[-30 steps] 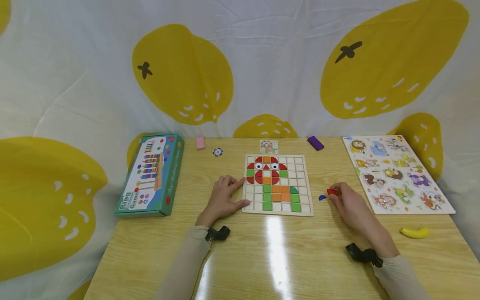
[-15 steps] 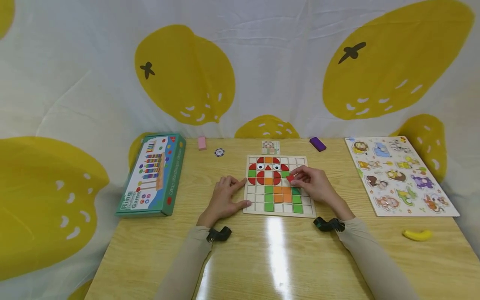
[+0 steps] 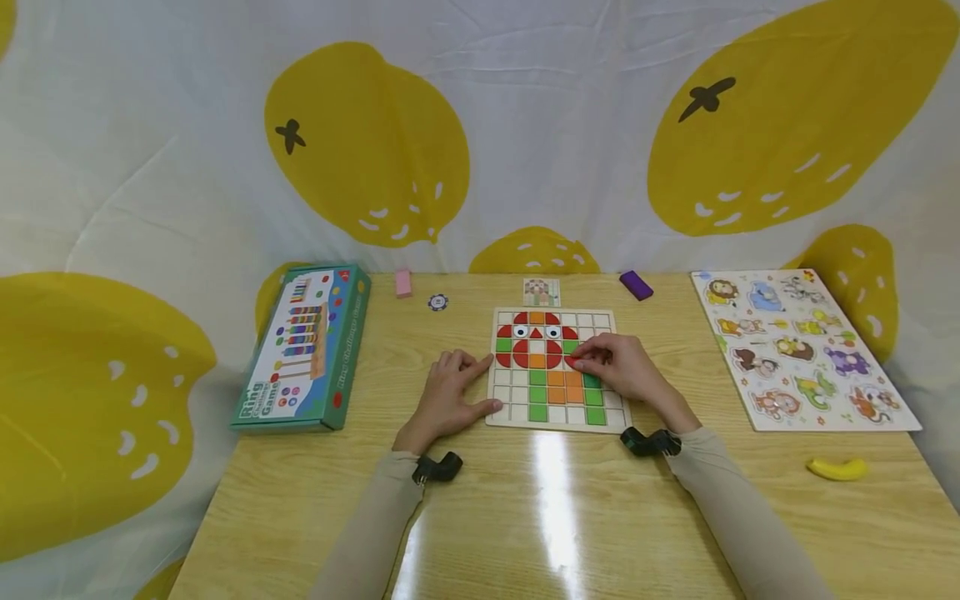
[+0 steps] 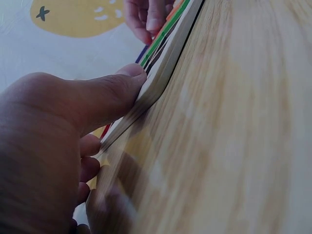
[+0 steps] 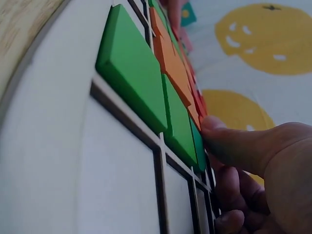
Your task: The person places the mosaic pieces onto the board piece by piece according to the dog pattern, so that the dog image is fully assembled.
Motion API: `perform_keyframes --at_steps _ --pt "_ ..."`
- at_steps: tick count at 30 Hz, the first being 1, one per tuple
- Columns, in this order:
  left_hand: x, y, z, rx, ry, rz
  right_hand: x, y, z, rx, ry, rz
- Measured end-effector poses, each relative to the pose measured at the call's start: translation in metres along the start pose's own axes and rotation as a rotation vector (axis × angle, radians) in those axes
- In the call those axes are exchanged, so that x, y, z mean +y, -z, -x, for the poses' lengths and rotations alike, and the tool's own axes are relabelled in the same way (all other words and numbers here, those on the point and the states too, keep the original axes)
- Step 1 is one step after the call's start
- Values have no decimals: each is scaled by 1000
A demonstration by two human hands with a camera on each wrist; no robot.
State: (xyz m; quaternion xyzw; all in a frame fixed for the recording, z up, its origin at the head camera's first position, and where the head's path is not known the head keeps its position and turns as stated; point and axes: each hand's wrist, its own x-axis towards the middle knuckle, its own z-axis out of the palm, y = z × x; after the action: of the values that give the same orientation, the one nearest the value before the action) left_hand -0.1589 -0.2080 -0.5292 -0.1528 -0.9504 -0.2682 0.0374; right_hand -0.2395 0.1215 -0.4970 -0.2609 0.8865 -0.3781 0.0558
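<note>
A wooden grid board lies mid-table, bearing red, orange and green tiles and two eye tiles. My left hand rests at its left edge; the thumb touches the rim in the left wrist view, with the other fingertips at the board's side. With thumb and fingers, my right hand pinches a small red piece low over the grid, right of the red tiles. Below that hand sits a dark green tile, partly covered, above bright green squares. Most of the red piece is hidden by the fingers.
Behind the board lies a pattern card, between a poker chip with a pink block and a purple block. A ring-game box stands left; an animal puzzle and a toy banana lie right.
My right hand has carried the red piece left from the table onto the grid and lowered it slightly. The blue piece has gone from sight. My left hand stays at the board's edge.
</note>
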Motion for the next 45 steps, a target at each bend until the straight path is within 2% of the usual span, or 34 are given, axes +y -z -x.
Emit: perform_keyframes --at_steps 6,10,12,16,20,29,35,38,43,45 --pt "1 -1 -1 1 1 -1 2 8 6 33 -5 -1" --pt "2 -1 -2 -6 1 0 13 29 28 108 -39 15" --pt "1 0 -1 -9 9 -4 19 41 42 117 -64 54" --pt "-2 3 2 -14 37 -8 30 54 66 55 -73 132" --pt "-3 5 3 -14 49 -3 33 51 76 -2 -57 133" --pt "0 1 2 -9 36 20 31 48 80 -4 -89 144" --pt "2 2 2 -8 29 7 33 51 75 107 -32 101" --pt "2 2 2 -10 26 10 32 50 69 131 -46 23" --pt "3 3 1 -7 10 14 28 45 61 79 -95 -114" --pt "4 3 2 -4 2 15 27 43 59 37 -92 -118"
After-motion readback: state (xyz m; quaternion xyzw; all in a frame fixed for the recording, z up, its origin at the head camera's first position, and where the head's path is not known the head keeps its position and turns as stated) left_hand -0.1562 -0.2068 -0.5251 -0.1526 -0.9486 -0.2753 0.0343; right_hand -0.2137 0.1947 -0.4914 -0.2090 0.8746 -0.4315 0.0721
